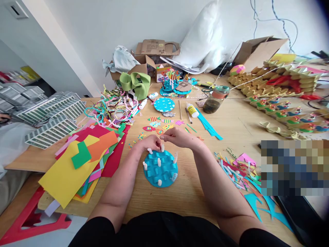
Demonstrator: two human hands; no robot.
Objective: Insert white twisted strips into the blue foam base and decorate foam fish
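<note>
A round blue paper disc [167, 173] lies on the table before me, with raised blue paper loops across it. Several short white twisted pieces stand on it, one at the middle [159, 162] and others round the edge. At its far edge, my left hand [152, 142] is closed, its fingertips at a white twisted piece [162, 148]. My right hand [176, 136] is just to the right, thumb and fingers pinched close to the left fingertips. What the right fingers hold, if anything, is hidden. Just beyond my hands lie several patterned paper fish [154, 119].
Coloured paper sheets [64, 171] are stacked at left, beside a tangle of craft strips [115, 109]. Farther back are a blue spotted disc [164, 104], a glue bottle [191, 110] and a glass jar [216, 99]. Paper scraps [239, 171] and egg trays [277, 82] lie at right.
</note>
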